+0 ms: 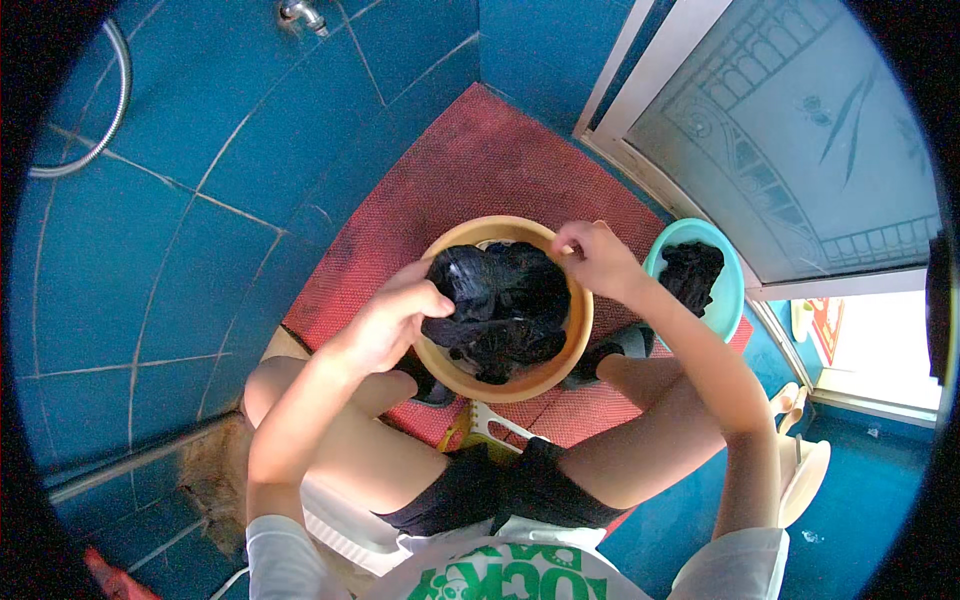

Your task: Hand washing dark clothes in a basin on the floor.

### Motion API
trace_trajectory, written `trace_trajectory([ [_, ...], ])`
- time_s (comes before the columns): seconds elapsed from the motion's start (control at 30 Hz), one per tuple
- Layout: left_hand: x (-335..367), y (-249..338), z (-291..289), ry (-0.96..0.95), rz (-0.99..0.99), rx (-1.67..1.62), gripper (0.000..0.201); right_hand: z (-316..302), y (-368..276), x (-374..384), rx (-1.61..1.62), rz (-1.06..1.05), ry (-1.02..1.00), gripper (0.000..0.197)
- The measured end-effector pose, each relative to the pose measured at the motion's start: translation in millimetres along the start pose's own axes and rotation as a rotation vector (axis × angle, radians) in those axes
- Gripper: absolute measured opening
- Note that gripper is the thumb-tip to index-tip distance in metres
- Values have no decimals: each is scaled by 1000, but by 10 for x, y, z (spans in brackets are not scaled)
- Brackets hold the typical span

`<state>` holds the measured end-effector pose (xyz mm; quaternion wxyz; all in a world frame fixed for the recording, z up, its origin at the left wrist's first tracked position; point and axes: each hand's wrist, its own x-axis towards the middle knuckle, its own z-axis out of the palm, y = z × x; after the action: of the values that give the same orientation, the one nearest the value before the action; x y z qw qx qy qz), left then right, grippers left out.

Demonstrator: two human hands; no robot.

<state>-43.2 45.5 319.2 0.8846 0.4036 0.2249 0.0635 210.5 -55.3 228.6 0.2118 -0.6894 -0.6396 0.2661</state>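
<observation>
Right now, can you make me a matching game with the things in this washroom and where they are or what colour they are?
Things:
1. tan basin
2. turquoise basin
3. red mat
4. metal tap

Clues:
A. high on the blue tiled wall
B. lies on the floor under both basins
C. between the feet, both hands grip dark wet cloth over it
D. by the door, to the person's right, with dark cloth inside

Pairs: 1-C, 2-D, 3-B, 4-A

Black garment, tan basin, red mat
</observation>
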Motion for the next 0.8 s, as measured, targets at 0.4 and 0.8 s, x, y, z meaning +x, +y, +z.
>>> trace_trajectory([
  [0.4,20,132,218,-23,131,-5,55,321,-962,-267,731,-236,-84,26],
  [0.8,-65,112,121,-24,139,27,49,137,-618,-66,446,-402,-390,38],
])
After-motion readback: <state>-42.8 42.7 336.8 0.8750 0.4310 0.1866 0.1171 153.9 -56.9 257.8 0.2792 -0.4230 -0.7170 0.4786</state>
